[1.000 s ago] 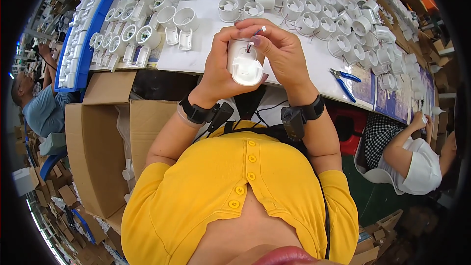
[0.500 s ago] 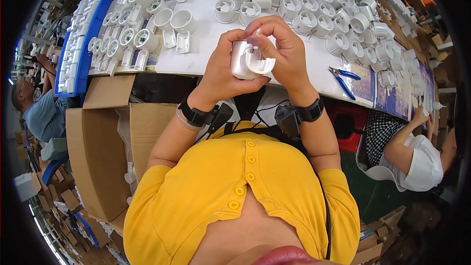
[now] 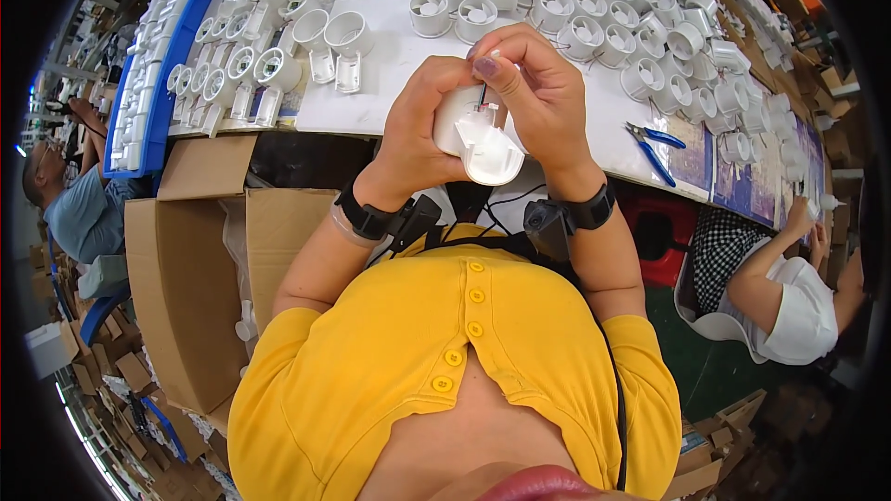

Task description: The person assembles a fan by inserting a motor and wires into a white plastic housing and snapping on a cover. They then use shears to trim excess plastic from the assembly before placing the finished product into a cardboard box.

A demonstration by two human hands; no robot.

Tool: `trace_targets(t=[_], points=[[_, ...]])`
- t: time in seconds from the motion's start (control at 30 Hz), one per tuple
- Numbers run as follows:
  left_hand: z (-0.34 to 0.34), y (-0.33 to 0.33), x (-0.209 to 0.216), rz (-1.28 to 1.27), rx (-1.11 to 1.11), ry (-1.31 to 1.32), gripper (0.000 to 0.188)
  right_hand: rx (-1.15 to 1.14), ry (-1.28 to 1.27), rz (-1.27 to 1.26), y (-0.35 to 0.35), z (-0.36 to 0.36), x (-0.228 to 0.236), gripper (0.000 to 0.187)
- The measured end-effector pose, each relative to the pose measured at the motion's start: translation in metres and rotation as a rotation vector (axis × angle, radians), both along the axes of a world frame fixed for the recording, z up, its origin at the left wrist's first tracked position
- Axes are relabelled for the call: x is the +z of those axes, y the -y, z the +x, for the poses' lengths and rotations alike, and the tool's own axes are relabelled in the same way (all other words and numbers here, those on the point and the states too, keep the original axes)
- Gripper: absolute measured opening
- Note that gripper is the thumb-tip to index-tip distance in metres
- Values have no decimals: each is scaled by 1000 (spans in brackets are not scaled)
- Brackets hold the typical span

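Note:
A white plastic fan housing (image 3: 490,156) is held up in front of my chest, its curved, hollow handle part tilted toward me. My left hand (image 3: 418,125) wraps round the housing's left side. My right hand (image 3: 546,107) is closed in a pinch at the far side, thumb and fingertips together by a thin dark wire (image 3: 483,95) that rises out of the housing. The fingertips of both hands nearly meet there, and the wire's far end is hidden by them.
Rows of white fan units (image 3: 580,32) fill the table's far right. Similar housings (image 3: 348,34) and a blue tray (image 3: 139,144) stand left. Blue-handled cutters (image 3: 657,150) lie at right. An opened cardboard box (image 3: 186,288) is below left. Two people sit at either side.
The housing has tipped, so its handle part now points down toward me and shows its hollow face. The dark wire has come into view under my right fingertips.

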State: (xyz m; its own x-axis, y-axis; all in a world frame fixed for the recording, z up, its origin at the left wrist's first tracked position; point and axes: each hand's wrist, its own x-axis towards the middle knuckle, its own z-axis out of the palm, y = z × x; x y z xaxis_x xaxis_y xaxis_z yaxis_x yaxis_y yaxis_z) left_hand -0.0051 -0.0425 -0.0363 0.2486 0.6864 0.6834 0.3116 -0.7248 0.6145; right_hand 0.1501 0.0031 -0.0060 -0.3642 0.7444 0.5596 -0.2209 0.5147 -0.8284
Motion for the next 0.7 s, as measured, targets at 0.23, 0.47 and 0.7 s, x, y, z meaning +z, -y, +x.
trace_targets(t=[0.23,0.47,0.7], points=[[2,1,0,-303,-77,235,76,24,2,222,-12,14,16,11],[6,0,1,-216,-49,254,71,-148,284,615,-19,12,18,11],[-4,-4,0,-64,39,-5,75,-243,249,527,-14,4,7,7]])
